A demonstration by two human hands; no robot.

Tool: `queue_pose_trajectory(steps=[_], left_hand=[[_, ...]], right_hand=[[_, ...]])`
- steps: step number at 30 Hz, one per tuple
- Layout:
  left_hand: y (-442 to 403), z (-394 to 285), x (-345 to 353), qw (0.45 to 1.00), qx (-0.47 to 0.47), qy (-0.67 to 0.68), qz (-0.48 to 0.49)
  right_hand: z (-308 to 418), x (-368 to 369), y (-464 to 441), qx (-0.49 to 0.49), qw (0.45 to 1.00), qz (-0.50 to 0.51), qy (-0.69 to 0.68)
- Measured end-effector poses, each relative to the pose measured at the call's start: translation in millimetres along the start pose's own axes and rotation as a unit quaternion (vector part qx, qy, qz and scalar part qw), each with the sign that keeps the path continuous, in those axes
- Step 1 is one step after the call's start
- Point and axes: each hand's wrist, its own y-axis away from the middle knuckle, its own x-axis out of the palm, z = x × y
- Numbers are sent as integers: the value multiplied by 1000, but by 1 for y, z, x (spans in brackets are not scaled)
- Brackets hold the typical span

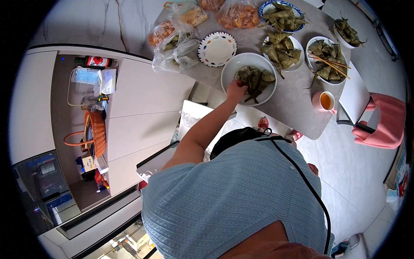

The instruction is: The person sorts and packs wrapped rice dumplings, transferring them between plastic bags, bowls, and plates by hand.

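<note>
My left hand [236, 90] reaches into a large white bowl [270, 96] near the front edge of the table. Its fingers are closed at the side of a leaf-wrapped zongzi [254, 80], partly hiding it. Several dark green zongzi lie together in this bowl, with some dark liquid around them. A white plate with a patterned rim [217, 49] sits just beyond the bowl on the left. To the right, another white bowl of zongzi [283, 51] stands close by. My right hand is out of view.
Plastic bags of food [238, 15] lie at the back left. Chopsticks [330, 65] rest across a zongzi bowl [311, 64] on the right. A pink mug [323, 102] of orange drink stands by the table's right edge. A pink-draped chair [381, 125] is beyond.
</note>
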Motion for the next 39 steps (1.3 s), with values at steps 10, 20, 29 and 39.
queue_pose_trajectory(steps=[10,20,29,39], left_hand=[[7,-52,-28,987,72,-98,-102],[-14,-77,-39,985,-16,-165,47],[-4,-80,-35,959,58,-276,27],[-6,-50,-67,951,155,-267,-28]], right_hand=[[-41,-3,-18,-20,993,31,-112],[22,13,17,78,995,-38,-40],[9,13,15,35,999,-19,18],[-3,10,7,7,1000,-9,24]])
